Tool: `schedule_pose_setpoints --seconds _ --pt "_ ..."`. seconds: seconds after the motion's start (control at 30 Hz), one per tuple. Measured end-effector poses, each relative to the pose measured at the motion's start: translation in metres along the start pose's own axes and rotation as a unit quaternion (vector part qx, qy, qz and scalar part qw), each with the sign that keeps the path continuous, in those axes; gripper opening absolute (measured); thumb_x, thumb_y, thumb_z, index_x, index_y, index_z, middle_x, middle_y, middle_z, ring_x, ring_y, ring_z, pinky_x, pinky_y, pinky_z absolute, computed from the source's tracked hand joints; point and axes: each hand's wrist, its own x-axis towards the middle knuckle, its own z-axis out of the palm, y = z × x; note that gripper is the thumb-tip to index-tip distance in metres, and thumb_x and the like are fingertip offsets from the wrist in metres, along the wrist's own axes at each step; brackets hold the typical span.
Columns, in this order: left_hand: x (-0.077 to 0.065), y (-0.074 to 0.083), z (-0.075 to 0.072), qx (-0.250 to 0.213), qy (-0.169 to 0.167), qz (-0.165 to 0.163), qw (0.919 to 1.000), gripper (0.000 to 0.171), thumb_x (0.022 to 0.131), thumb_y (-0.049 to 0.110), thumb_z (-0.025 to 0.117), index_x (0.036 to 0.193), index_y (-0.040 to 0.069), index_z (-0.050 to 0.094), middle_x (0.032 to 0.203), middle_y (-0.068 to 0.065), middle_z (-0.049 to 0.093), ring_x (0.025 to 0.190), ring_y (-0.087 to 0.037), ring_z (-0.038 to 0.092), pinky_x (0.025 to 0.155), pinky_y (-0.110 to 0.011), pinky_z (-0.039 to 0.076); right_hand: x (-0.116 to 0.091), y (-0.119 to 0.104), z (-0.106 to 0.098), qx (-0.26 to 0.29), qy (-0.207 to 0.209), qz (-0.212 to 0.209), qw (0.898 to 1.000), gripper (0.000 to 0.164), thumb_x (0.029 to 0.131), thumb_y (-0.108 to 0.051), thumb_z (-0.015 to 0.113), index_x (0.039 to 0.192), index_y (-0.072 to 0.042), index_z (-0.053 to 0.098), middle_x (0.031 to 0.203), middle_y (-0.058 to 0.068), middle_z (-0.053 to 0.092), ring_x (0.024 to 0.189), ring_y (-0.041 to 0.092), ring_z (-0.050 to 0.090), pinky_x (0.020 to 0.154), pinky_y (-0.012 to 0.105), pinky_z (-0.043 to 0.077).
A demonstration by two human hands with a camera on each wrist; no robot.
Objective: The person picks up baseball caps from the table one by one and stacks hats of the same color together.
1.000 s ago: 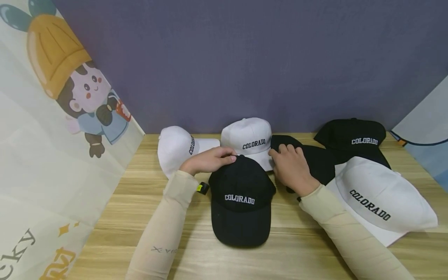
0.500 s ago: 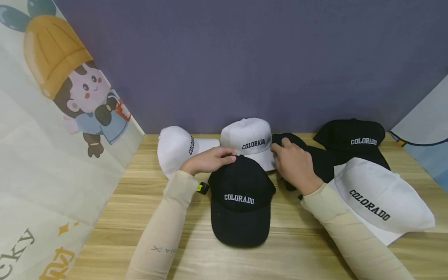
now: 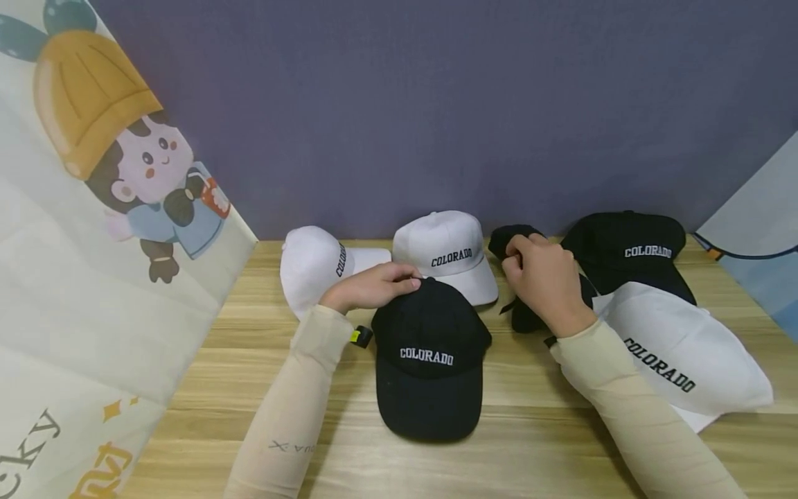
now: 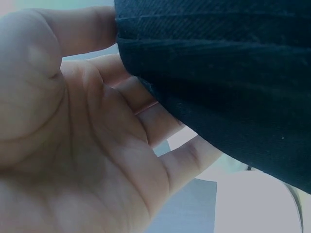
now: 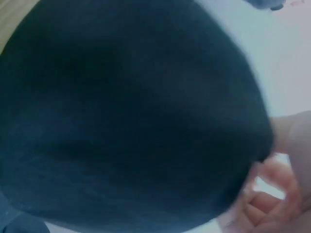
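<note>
In the head view, a black baseball cap with white COLORADO lettering lies at the middle, brim toward me. My left hand pinches the top of its crown; the left wrist view shows the thumb on the near side of the dark cloth and the fingers behind it. My right hand grips a second black baseball cap, which is tilted up and partly hidden by the hand. The right wrist view is filled by that cap's rounded dark side, with fingers curled at its edge.
Behind the middle cap stand a white cap and, farther left, another white cap turned sideways. At the right are a black cap and a large white cap, near my right sleeve. A grey-purple partition borders the wooden table.
My right hand has moved right, drawing the second black cap along and tilting it. More of the white cap's brim beside it now shows. The left hand and middle cap stay put.
</note>
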Motion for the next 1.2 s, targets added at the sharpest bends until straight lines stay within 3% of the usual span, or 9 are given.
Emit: schedule_pose_setpoints --seconds 0.27,0.47,0.63,0.77,0.93,1.03,1.2 --pt "0.001 -0.001 0.0 0.0 0.004 0.001 1.0 0.02 0.097 0.029 0.044 0.102 0.015 0.057 0.096 0.001 0.056 0.088 -0.014 0.051 0.079 -0.028 0.039 0.01 0.002 -0.009 0.05 0.106 0.0 0.993 0.015 0.079 -0.014 0.047 0.071 -0.012 0.06 0.065 0.001 0.052 0.049 0.016 0.044 0.049 0.036 0.039" --pt "0.002 -0.001 -0.001 0.005 0.004 0.002 1.0 0.02 0.097 0.03 0.044 0.103 0.015 0.057 0.097 0.002 0.055 0.089 -0.014 0.05 0.079 -0.028 0.038 0.014 0.002 -0.015 0.075 0.138 -0.009 0.988 0.018 0.08 -0.016 0.046 0.072 -0.012 0.063 0.069 0.001 0.058 0.05 0.013 0.047 0.051 0.034 0.04" --pt "0.002 -0.002 -0.001 0.009 0.005 0.003 0.9999 0.019 0.097 0.03 0.044 0.102 0.017 0.057 0.097 0.002 0.055 0.089 -0.014 0.051 0.079 -0.028 0.038 0.017 0.005 -0.022 0.093 0.119 -0.002 0.989 0.028 0.083 -0.015 0.041 0.078 -0.015 0.068 0.076 -0.002 0.062 0.049 0.013 0.044 0.05 0.033 0.037" --pt "0.001 -0.003 -0.002 0.009 0.009 0.002 0.9999 0.019 0.096 0.03 0.045 0.101 0.017 0.057 0.096 0.002 0.055 0.088 -0.014 0.05 0.078 -0.028 0.038 0.019 0.009 -0.03 0.093 0.059 0.007 0.994 0.035 0.084 -0.011 0.036 0.092 -0.019 0.069 0.089 -0.004 0.064 0.043 0.015 0.032 0.045 0.034 0.029" --pt "0.002 -0.004 -0.002 0.002 0.018 -0.003 0.9998 0.018 0.096 0.031 0.046 0.099 0.018 0.057 0.094 0.002 0.056 0.086 -0.013 0.051 0.077 -0.028 0.039 0.021 0.015 -0.039 0.093 -0.007 0.003 0.996 0.026 0.088 -0.018 0.047 0.105 -0.022 0.066 0.094 -0.004 0.062 0.055 0.015 0.036 0.052 0.034 0.03" --pt "0.002 -0.004 -0.002 0.003 0.021 -0.01 0.9997 0.017 0.095 0.032 0.046 0.098 0.019 0.057 0.093 0.003 0.057 0.085 -0.012 0.051 0.077 -0.028 0.039 0.023 0.016 -0.044 0.096 -0.009 -0.011 0.995 0.021 0.089 -0.023 0.053 0.106 -0.022 0.066 0.089 -0.005 0.06 0.065 0.013 0.042 0.058 0.034 0.032" --pt "0.002 -0.003 -0.002 0.003 0.024 -0.02 0.9995 0.017 0.095 0.034 0.047 0.099 0.02 0.057 0.094 0.003 0.057 0.085 -0.012 0.051 0.077 -0.028 0.039 0.027 0.017 -0.048 0.108 0.029 -0.026 0.993 0.017 0.089 -0.021 0.058 0.104 -0.019 0.066 0.085 -0.004 0.059 0.075 0.012 0.048 0.064 0.033 0.033"
